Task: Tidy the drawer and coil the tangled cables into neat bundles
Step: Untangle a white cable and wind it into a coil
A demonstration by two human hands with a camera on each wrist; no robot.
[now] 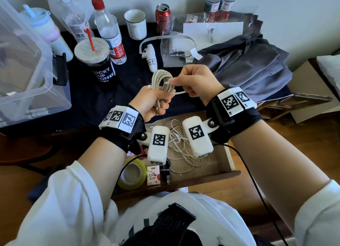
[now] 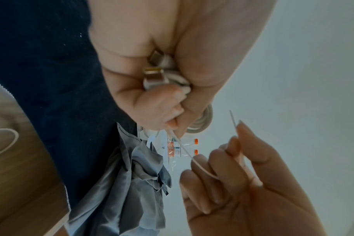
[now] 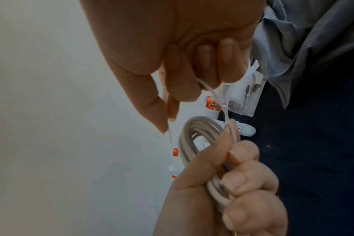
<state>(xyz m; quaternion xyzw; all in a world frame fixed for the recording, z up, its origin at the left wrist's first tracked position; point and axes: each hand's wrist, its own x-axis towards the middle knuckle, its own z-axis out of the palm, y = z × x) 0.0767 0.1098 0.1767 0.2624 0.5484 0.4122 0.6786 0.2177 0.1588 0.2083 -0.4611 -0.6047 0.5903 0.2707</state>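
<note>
Cables are the job here. From the head view, the left hand (image 1: 152,102) grips a coiled cable (image 1: 161,82), a neat bunch of pale loops, above the dark tabletop (image 1: 128,84). The right hand (image 1: 198,82) pinches a thin white tie (image 1: 177,93) that runs across to the bunch. Under both wrists the wooden drawer (image 1: 217,174) is open. A loose white cable (image 1: 182,154) lies tangled in it, with a roll of tape (image 1: 130,174) and a small box (image 1: 153,175) near the front. A coffee cup (image 1: 95,60), a red-capped bottle (image 1: 108,30), a white mug (image 1: 135,24), a red can (image 1: 163,18) and a grey cloth (image 1: 246,63) sit on the tabletop. A clear bin (image 1: 27,65) stands at the left.

From the left wrist view, the left hand (image 2: 168,89) is curled tight round the coiled cable (image 2: 202,123). Two metal plugs (image 2: 154,76) poke out of the fist. The thin white tie (image 2: 202,166) goes to the right hand (image 2: 243,175).

From the right wrist view, the right hand (image 3: 182,63) holds the thin white tie (image 3: 220,102) between thumb and fingers. The left hand (image 3: 232,191) wraps the coiled cable (image 3: 194,132).
</note>
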